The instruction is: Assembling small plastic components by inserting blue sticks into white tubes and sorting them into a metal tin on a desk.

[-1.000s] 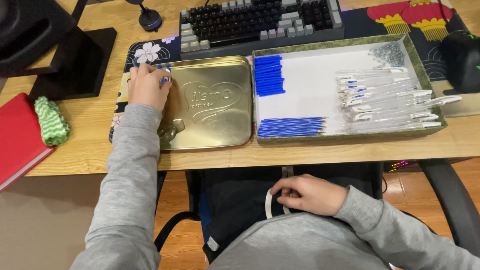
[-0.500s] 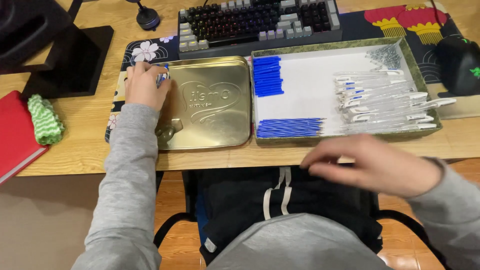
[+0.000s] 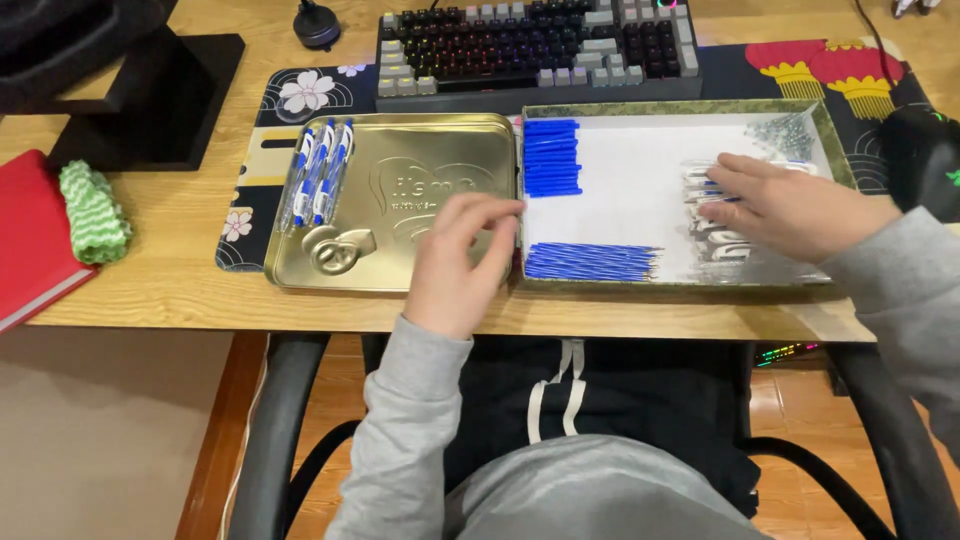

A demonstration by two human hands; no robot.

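My left hand (image 3: 462, 262) hovers with fingers spread over the right part of a gold tin lid (image 3: 400, 205), holding nothing. Three assembled blue-and-white pens (image 3: 320, 172) lie side by side at the lid's left end. My right hand (image 3: 785, 208) rests on a pile of clear pen barrels (image 3: 712, 240) in a shallow green-rimmed tray (image 3: 690, 106) lined white; whether its fingers grip one I cannot tell. The tray also holds a stack of blue caps (image 3: 551, 157), a row of thin blue refills (image 3: 590, 261) and small springs (image 3: 785, 133).
A keyboard (image 3: 530, 45) lies behind the tray and lid on a dark patterned mat (image 3: 300, 90). A red notebook (image 3: 30, 235) and a green knitted item (image 3: 92, 210) sit at left, a black monitor stand (image 3: 150, 95) behind them, a black mouse (image 3: 915, 160) at right.
My left hand left the pens at the lid's left end and moved right across the lid. My right hand rose from my lap and reached into the tray onto the clear barrels.
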